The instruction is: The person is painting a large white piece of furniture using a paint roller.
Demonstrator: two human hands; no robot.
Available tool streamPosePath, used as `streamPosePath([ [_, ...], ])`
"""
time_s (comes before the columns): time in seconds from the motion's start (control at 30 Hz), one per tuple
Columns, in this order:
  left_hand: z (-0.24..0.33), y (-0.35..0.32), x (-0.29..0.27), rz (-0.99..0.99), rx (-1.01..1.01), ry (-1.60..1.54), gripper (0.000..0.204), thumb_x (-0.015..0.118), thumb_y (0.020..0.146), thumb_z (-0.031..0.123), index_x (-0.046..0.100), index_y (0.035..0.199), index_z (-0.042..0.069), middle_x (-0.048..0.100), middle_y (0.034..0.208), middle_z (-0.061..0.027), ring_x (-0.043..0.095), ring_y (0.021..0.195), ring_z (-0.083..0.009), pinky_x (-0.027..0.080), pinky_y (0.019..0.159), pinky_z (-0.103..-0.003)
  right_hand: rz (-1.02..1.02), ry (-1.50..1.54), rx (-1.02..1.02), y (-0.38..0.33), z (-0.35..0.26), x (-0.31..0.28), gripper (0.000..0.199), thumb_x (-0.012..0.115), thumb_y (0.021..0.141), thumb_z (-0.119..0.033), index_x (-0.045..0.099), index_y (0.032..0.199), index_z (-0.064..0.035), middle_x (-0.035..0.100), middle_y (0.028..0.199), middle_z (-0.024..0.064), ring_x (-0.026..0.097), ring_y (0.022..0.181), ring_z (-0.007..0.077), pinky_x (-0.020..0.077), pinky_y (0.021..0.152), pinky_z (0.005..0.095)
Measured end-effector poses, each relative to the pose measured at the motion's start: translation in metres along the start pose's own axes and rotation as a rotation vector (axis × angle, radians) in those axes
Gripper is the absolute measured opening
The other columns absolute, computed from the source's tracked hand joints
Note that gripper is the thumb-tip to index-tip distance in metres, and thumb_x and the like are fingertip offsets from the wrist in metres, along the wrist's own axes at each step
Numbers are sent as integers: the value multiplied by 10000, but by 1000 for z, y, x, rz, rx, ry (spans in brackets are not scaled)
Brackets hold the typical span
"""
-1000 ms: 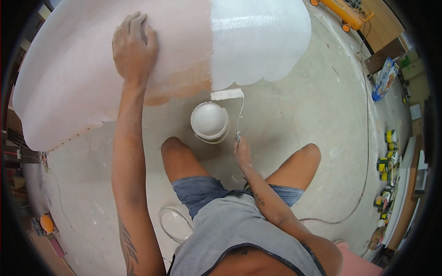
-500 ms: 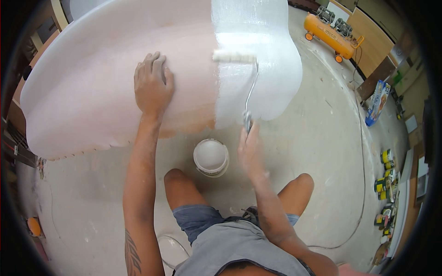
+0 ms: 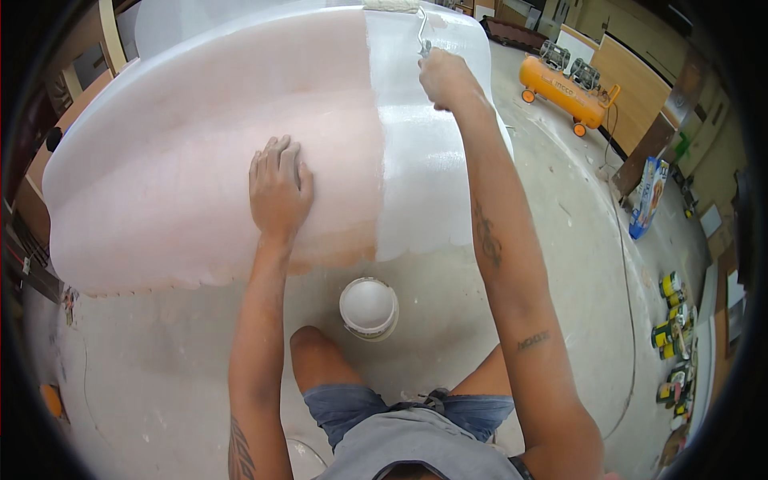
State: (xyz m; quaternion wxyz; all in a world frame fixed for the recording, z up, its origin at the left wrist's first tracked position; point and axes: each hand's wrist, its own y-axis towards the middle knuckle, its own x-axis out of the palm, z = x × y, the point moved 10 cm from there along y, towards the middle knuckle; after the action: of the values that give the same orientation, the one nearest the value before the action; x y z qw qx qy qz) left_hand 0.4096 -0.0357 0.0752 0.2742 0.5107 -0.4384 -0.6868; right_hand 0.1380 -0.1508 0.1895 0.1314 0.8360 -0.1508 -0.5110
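Observation:
A large curved panel (image 3: 200,160) spans the upper left; most of it is dull pinkish white, and its right end wears a glossy wet white coat (image 3: 420,176). On the dull part my left hand (image 3: 280,182) lies flat, fingers stretched and holding nothing. Up at the far right, my right hand (image 3: 450,78) is closed around the handle of a paint roller (image 3: 390,5). Its white sleeve rests at the panel's far edge and is partly cut off by the picture's top. Between the panel and my knees stands a white bucket (image 3: 369,308) with white paint inside.
An orange air compressor (image 3: 564,88) stands on the floor at the far right. Nearer along the right side are a blue bag (image 3: 648,198) and several paint cans (image 3: 670,336). A thin hose (image 3: 632,336) runs over the concrete floor (image 3: 576,264).
My right hand has pushed the roller away from me, up to the panel's far edge, with the arm stretched out. My left hand stays on the panel; the view has shifted slightly.

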Motion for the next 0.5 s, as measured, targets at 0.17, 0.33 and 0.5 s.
streamPosePath([
  [0.17, 3, 5, 0, -5, 4, -25, 290, 588, 921, 135, 658, 1195, 68, 645, 1312, -100, 555, 1308, -314, 394, 1157, -481, -86, 42, 59, 5, 20, -8, 314, 509, 1020, -221, 615, 1156, 42, 721, 972, 284, 733, 800, 412, 582, 777, 481],
  [0.33, -6, 1, -4, -1, -20, -15, 294, 585, 920, 131, 659, 1196, 63, 645, 1324, -103, 552, 1313, -314, 392, 1158, -481, -48, -20, 75, -140, 76, 27, 327, 490, 1042, -250, 544, 1246, 0, 679, 1054, 332, 648, 1057, 494, 497, 903, 586],
  [0.5, 2, 4, -5, 0, -16, -11, 291, 585, 918, 124, 661, 1191, 61, 649, 1325, -101, 558, 1310, -313, 386, 1163, -477, 21, 19, 20, -143, 66, 6, 306, 503, 1037, -220, 555, 1232, 10, 685, 1041, 318, 656, 1027, 488, 499, 886, 578],
])
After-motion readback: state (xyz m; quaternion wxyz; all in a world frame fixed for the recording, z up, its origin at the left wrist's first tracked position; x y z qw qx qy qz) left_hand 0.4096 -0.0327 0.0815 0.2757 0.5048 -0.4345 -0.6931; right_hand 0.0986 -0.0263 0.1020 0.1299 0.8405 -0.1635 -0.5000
